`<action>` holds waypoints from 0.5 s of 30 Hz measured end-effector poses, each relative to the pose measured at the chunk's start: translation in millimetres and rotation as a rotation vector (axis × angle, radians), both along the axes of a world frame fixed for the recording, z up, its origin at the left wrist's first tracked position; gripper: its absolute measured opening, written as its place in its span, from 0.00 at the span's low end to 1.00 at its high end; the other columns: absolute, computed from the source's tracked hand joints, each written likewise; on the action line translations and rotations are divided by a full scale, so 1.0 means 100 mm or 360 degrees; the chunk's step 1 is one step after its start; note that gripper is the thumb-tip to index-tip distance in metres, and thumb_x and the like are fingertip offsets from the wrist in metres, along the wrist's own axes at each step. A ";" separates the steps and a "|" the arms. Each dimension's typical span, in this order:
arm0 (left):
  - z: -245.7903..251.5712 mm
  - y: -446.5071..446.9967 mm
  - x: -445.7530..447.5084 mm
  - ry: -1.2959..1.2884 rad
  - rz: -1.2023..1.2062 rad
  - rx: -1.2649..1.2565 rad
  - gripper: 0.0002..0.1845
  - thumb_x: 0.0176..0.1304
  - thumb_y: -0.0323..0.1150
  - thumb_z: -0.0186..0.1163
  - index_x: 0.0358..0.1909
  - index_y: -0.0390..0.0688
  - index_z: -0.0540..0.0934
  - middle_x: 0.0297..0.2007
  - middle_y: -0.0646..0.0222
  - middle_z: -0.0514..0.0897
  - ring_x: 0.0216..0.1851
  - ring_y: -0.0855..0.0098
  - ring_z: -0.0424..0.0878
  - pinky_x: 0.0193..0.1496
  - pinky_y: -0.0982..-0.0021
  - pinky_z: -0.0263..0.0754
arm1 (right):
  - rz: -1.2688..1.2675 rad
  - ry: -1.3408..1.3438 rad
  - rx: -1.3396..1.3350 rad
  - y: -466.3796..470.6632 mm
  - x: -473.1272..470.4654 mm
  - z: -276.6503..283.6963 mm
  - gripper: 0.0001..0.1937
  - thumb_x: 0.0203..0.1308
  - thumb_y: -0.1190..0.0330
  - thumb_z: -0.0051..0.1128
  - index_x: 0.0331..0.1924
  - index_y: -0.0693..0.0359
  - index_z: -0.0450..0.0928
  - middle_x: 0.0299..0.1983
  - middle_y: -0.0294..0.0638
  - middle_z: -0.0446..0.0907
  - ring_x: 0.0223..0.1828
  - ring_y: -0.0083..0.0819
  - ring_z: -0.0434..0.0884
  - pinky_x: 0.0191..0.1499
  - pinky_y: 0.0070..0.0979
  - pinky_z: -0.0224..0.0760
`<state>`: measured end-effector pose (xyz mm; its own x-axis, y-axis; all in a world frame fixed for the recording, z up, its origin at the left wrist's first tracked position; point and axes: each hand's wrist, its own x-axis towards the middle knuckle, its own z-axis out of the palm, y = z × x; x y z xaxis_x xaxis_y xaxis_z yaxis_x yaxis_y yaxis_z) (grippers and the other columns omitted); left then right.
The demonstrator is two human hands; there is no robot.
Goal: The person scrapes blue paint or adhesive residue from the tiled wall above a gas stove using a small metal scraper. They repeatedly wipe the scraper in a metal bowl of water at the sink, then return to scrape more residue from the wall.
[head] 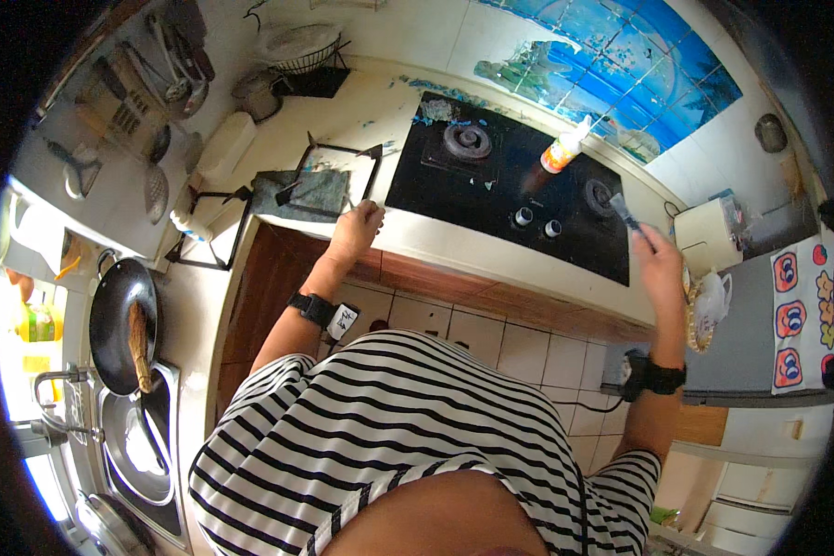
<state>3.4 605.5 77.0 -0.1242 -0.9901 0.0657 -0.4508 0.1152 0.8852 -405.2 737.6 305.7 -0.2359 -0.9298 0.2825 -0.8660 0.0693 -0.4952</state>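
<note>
My right hand (660, 260), slightly blurred, grips a scraper (627, 212) with a flat pale blade and dark handle. The blade is over the right end of the black glass gas cooktop (472, 191), beside its right burner (600, 198). My left hand (358, 226) is at the counter's front edge, left of the cooktop, with curled fingers and nothing visible in them. Next to it lie a grey cloth (264, 194) and a black pan support (372, 177). An orange-labelled bottle (561, 151) stands on the cooktop. Bluish scraps (452, 90) and a crumpled clear wad (439, 109) lie along its back left.
Blue mural film (598, 55) with a torn lower edge covers the wall tiles. Another pan support (212, 233) and a white bottle (189, 226) stand at the left corner. A wok (121, 326) holding a bundled brush (137, 340) sits by the sink (177, 486).
</note>
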 end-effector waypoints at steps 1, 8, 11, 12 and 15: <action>-0.01 -0.13 -0.04 -0.0036 0.0005 -0.0017 0.13 0.60 0.37 0.55 0.31 0.36 0.76 0.23 0.58 0.81 0.26 0.64 0.81 0.31 0.67 0.74 | -0.0128 -0.0072 0.0152 -0.11 -0.09 0.16 0.15 0.60 0.64 0.54 0.45 0.67 0.77 0.32 0.37 0.81 0.33 0.20 0.75 0.39 0.18 0.68; -0.13 -0.75 -0.40 -0.0356 0.0152 -0.0116 0.13 0.60 0.41 0.54 0.33 0.41 0.76 0.28 0.53 0.81 0.33 0.50 0.79 0.36 0.58 0.73 | -0.0057 0.0793 -0.0117 -0.97 -0.65 1.19 0.13 0.61 0.64 0.49 0.43 0.64 0.77 0.30 0.50 0.79 0.31 0.40 0.79 0.36 0.31 0.70; -0.22 -0.85 -0.55 -0.0550 0.0202 -0.0288 0.13 0.61 0.42 0.53 0.34 0.42 0.75 0.31 0.53 0.80 0.34 0.49 0.78 0.37 0.56 0.73 | 0.0118 0.1122 -0.0226 -1.51 -0.85 1.48 0.13 0.60 0.64 0.49 0.43 0.63 0.76 0.32 0.53 0.79 0.33 0.48 0.78 0.37 0.35 0.70; -0.25 -0.87 -0.59 -0.0688 0.0215 -0.0295 0.13 0.62 0.41 0.52 0.34 0.41 0.74 0.33 0.53 0.80 0.37 0.50 0.78 0.38 0.56 0.72 | 0.0171 0.1208 -0.0294 -1.76 -0.89 1.56 0.13 0.60 0.64 0.49 0.43 0.63 0.76 0.33 0.54 0.79 0.33 0.50 0.78 0.37 0.37 0.70; -0.37 -0.81 -0.68 -0.0703 0.0528 -0.0184 0.12 0.61 0.39 0.54 0.34 0.38 0.73 0.33 0.54 0.79 0.37 0.52 0.77 0.40 0.57 0.71 | 0.0479 0.1417 -0.0572 -2.47 -0.93 1.53 0.12 0.60 0.64 0.48 0.44 0.59 0.76 0.35 0.53 0.79 0.35 0.50 0.78 0.37 0.39 0.71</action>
<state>-64.4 524.7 39.6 0.1524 -0.9701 0.1888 -0.8044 -0.0108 0.5940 -498.6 490.4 458.4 0.4286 -0.7408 0.5172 -0.8879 -0.2396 0.3926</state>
